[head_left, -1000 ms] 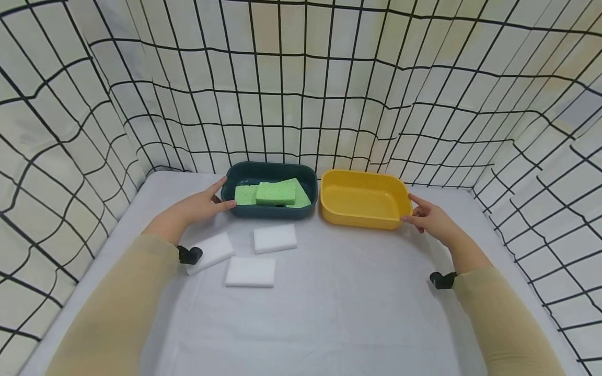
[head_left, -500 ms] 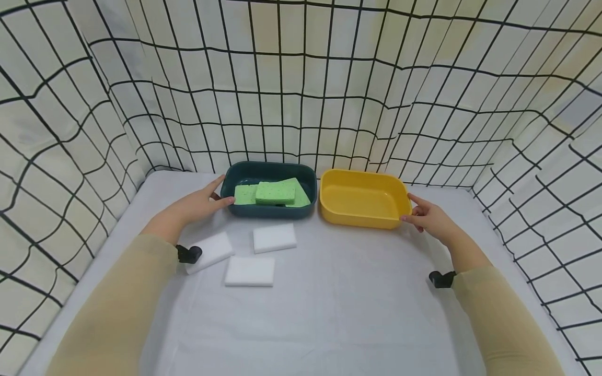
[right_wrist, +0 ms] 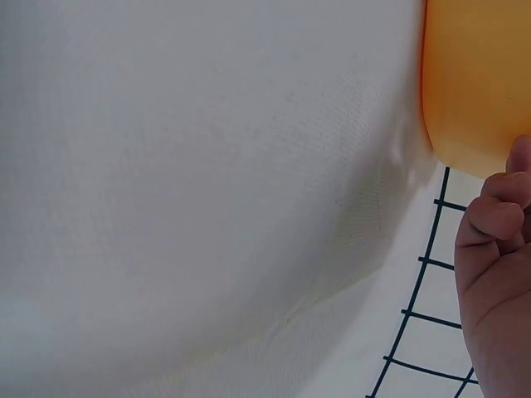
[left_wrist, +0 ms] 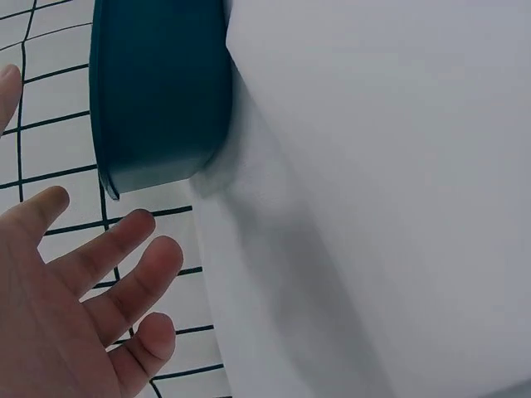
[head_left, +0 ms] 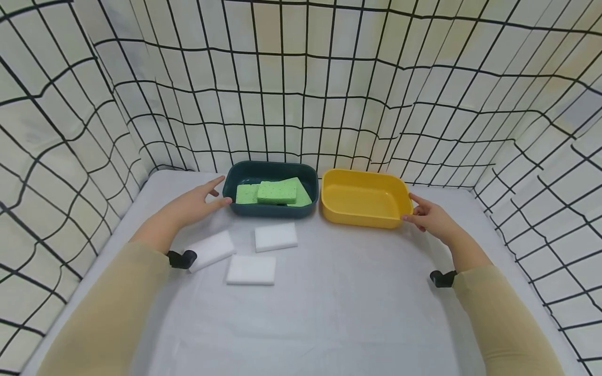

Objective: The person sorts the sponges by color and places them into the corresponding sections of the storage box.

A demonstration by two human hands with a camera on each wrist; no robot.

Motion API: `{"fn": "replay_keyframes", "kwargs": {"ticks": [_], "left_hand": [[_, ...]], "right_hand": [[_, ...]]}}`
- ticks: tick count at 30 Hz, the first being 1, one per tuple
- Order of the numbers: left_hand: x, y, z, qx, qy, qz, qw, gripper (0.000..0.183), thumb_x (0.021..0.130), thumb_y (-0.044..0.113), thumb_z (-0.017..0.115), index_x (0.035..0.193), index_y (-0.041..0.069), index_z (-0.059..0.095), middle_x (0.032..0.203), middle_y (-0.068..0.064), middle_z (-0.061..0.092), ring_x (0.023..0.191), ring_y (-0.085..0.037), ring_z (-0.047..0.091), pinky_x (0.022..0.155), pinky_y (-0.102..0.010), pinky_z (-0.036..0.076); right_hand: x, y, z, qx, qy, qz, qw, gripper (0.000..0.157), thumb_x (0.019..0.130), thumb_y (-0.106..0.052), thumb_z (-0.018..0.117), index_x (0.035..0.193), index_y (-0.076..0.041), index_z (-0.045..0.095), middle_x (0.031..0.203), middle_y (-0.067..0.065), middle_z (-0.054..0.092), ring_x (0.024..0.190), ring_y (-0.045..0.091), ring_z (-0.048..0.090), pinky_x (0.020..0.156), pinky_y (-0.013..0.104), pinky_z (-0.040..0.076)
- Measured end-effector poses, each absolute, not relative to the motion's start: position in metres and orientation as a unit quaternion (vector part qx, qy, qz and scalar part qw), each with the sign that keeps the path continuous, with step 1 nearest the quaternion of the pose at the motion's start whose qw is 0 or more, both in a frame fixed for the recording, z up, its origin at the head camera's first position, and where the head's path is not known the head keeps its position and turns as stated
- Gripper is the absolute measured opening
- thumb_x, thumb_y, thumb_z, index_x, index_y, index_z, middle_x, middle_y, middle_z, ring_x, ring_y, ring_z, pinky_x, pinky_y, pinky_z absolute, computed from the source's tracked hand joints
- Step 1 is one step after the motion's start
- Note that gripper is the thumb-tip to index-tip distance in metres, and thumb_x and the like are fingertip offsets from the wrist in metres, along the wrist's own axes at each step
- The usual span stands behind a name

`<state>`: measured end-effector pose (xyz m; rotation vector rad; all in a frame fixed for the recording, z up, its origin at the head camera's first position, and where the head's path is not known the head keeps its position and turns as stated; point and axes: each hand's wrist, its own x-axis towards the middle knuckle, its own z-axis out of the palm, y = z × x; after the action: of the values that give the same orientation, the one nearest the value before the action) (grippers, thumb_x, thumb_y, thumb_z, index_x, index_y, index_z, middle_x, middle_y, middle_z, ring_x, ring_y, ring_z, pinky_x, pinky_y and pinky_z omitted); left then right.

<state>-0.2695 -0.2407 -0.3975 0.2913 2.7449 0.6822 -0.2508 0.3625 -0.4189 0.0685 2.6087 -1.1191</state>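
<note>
In the head view, a dark green plastic bin [head_left: 263,210] holds several light green sponges [head_left: 277,193]. My left hand [head_left: 190,206] is spread at its left end, thumb and index fingertips close to the rim. The left wrist view shows the left hand's fingers [left_wrist: 133,290] loosely bent, a gap between them and the bin's wall. My right hand [head_left: 430,222] holds the right end of a yellow plastic bin [head_left: 359,216], thumb at the front corner and index finger at the side. Its other fingers [right_wrist: 489,215] are curled in the right wrist view. The yellow bin is empty inside.
Three flat white rectangular pads lie on the white-covered table: a left pad [head_left: 211,250], an upper pad [head_left: 276,237] and a front pad [head_left: 251,270]. A black wire grid [head_left: 305,96] backed with pale cloth stands behind the bins and along both sides.
My left hand has drawn back slightly to the left, off the dark green bin's rim. The right hand stays at the yellow bin, and both bins stay in place.
</note>
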Motion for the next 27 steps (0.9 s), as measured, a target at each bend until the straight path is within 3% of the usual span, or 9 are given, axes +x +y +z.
{"fn": "replay_keyframes", "kwargs": {"ticks": [6, 12, 18, 23, 27], "left_hand": [[-0.252, -0.238, -0.387, 0.125, 0.959, 0.223, 0.120, 0.099, 0.086, 0.081, 0.043, 0.161, 0.027, 0.010, 0.148, -0.015, 0.042, 0.112, -0.034, 0.056, 0.092, -0.058, 0.043], [-0.225, -0.230, -0.375, 0.160, 0.960, 0.200, 0.111, 0.096, 0.083, 0.082, 0.046, 0.160, 0.032, 0.016, 0.146, -0.007, 0.044, 0.105, -0.025, 0.054, 0.078, -0.043, 0.046], [-0.197, -0.220, -0.375, 0.197, 0.960, 0.170, 0.102, 0.085, 0.083, 0.079, 0.052, 0.155, 0.040, 0.031, 0.148, -0.001, 0.046, 0.111, -0.025, 0.058, 0.086, -0.048, 0.049], [-0.178, -0.212, -0.379, 0.258, 0.952, 0.139, 0.086, 0.072, 0.087, 0.064, 0.064, 0.150, 0.034, 0.044, 0.144, -0.004, 0.052, 0.126, -0.030, 0.054, 0.101, -0.055, 0.043], [-0.167, -0.209, -0.382, 0.290, 0.946, 0.109, 0.092, 0.066, 0.086, 0.053, 0.072, 0.145, 0.033, 0.052, 0.139, -0.004, 0.057, 0.129, -0.031, 0.053, 0.102, -0.055, 0.042]], "right_hand": [[-0.251, 0.363, -0.419, 0.020, 0.907, -0.393, 0.149, 0.097, 0.088, -0.049, 0.072, 0.161, -0.022, 0.014, 0.097, 0.015, 0.054, 0.074, 0.026, 0.051, 0.080, 0.035, 0.044], [-0.252, 0.364, -0.420, 0.016, 0.908, -0.390, 0.150, 0.097, 0.089, -0.049, 0.071, 0.161, -0.021, 0.013, 0.096, 0.016, 0.054, 0.074, 0.025, 0.051, 0.080, 0.035, 0.044], [-0.251, 0.364, -0.421, 0.018, 0.910, -0.386, 0.150, 0.101, 0.086, -0.055, 0.071, 0.161, -0.022, 0.012, 0.097, 0.015, 0.054, 0.075, 0.026, 0.050, 0.080, 0.035, 0.043], [-0.249, 0.363, -0.419, 0.018, 0.909, -0.387, 0.152, 0.102, 0.085, -0.056, 0.071, 0.161, -0.023, 0.012, 0.098, 0.016, 0.054, 0.076, 0.026, 0.051, 0.081, 0.036, 0.042], [-0.249, 0.362, -0.419, 0.016, 0.909, -0.388, 0.151, 0.101, 0.086, -0.055, 0.071, 0.161, -0.023, 0.013, 0.097, 0.016, 0.054, 0.075, 0.025, 0.051, 0.081, 0.036, 0.043]]}}
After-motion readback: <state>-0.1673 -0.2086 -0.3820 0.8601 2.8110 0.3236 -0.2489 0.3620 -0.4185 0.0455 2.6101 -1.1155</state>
